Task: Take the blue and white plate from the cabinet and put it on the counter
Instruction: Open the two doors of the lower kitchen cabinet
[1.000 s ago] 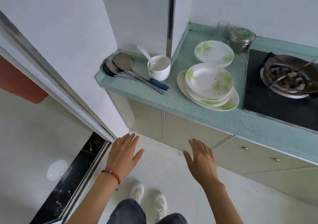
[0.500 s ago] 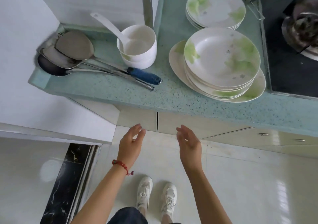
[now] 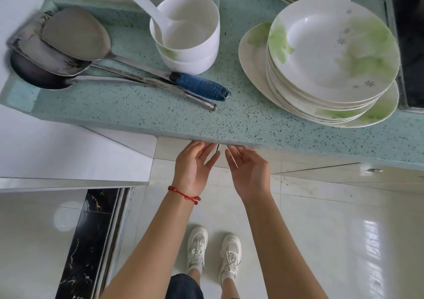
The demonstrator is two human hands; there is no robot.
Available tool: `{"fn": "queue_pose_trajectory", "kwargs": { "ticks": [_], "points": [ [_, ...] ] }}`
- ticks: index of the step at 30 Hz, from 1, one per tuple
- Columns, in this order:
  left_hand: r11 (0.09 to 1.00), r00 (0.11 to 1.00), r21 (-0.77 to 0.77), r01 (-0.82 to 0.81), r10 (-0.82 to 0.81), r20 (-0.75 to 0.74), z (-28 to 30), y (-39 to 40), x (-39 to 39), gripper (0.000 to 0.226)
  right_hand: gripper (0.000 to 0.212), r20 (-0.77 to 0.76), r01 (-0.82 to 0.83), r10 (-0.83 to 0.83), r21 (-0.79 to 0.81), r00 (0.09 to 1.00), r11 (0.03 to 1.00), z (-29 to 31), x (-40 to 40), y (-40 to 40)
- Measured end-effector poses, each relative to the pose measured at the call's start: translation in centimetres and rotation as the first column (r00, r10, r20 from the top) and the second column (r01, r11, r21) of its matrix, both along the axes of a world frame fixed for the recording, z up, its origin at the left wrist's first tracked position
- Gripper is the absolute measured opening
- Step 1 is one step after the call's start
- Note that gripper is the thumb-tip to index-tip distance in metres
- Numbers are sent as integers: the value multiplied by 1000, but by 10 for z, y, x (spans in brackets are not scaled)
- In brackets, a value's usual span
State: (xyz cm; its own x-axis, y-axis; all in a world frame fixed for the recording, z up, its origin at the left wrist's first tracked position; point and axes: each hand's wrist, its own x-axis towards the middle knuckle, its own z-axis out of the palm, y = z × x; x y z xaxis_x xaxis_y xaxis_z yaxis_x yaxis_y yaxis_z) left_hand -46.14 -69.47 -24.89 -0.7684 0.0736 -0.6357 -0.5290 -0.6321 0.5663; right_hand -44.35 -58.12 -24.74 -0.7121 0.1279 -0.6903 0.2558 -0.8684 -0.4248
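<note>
Both empty, the spread left hand [image 3: 195, 163] and right hand [image 3: 247, 170] reach the closed cream cabinet doors [image 3: 250, 161] under the speckled green table [image 3: 137, 112] — fingertips may slip on the narrow seam.

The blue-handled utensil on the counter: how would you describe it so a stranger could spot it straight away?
Start at the speckled green counter and look to its left end, where three metal utensils lie fanned beside a stack of white bowls. The blue-handled spatula lies on top, its broad flat blade at the far left. Its handle alone ends in a dark blue wrap; the neighbouring handle is bare steel.
</note>
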Motion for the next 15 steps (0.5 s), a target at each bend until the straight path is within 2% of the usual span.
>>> {"fn": "queue_pose_trajectory", "kwargs": {
  "ticks": [4, 7, 10, 15],
  "points": [
    [999, 999, 6, -32, 32, 12, 2, 2, 3, 27, 16, -2, 11, -11, -35, 1000, 999, -1, 5, -1],
    [997, 998, -41, -60, 61, 25, 3, 1, 17, 23, 18, 14, -7, 7, 3, 1000, 1000, 0, 18, -3],
    [988, 996, -137, -73, 78, 31, 1, -7, 39, 21, 23, 72, 6, -12, 81, 997, 997, -1, 38, -6],
    [960, 1000, -279, 16, -8, 27, -5, -31, 80, 12, 24, 208, -49, -13, 291, 978, 956, -4, 75, -9]
  ]
}}
